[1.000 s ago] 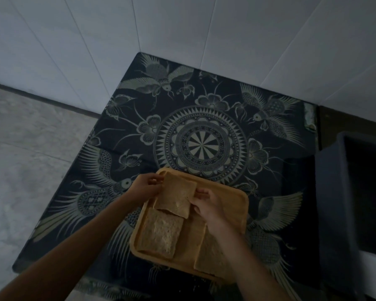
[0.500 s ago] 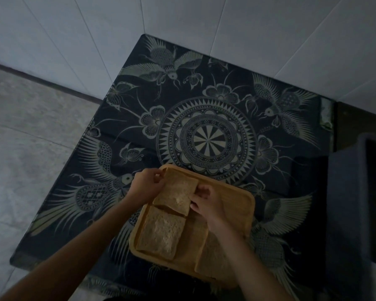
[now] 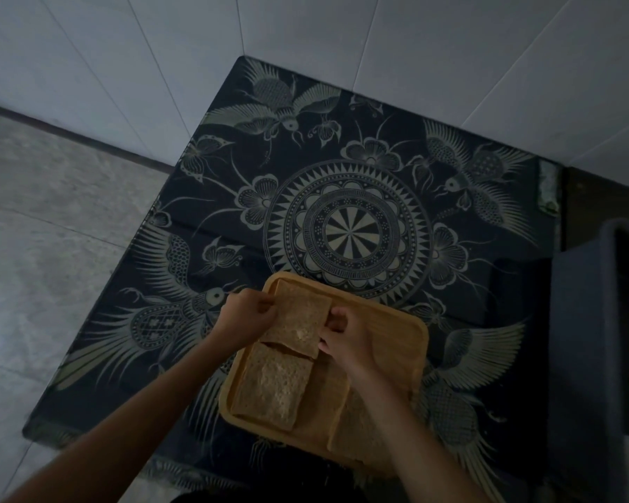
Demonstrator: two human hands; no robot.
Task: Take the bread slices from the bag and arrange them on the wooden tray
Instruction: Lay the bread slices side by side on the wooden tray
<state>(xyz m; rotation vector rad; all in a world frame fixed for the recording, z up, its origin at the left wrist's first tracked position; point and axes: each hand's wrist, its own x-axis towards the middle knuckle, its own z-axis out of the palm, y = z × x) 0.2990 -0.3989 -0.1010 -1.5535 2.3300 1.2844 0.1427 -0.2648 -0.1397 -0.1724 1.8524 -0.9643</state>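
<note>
A wooden tray point(image 3: 403, 328) lies on the near part of a dark patterned table. Both hands hold one bread slice point(image 3: 298, 321) at the tray's far left corner: my left hand point(image 3: 247, 314) pinches its left edge and my right hand point(image 3: 345, 339) its right edge. A second slice point(image 3: 273, 386) lies flat on the tray just below it, at the near left. A third slice point(image 3: 353, 426) sits at the tray's near right, partly hidden by my right forearm. No bag is in view.
The table point(image 3: 345, 230) carries a dark cloth with birds and a round medallion and stands against a white tiled wall. A dark box-like object point(image 3: 596, 339) stands at the right. Grey floor point(image 3: 51, 230) lies to the left.
The held slice has shifted slightly toward the tray's far left corner and sits lower over it. Both hands keep their hold; the camera has tilted a little.
</note>
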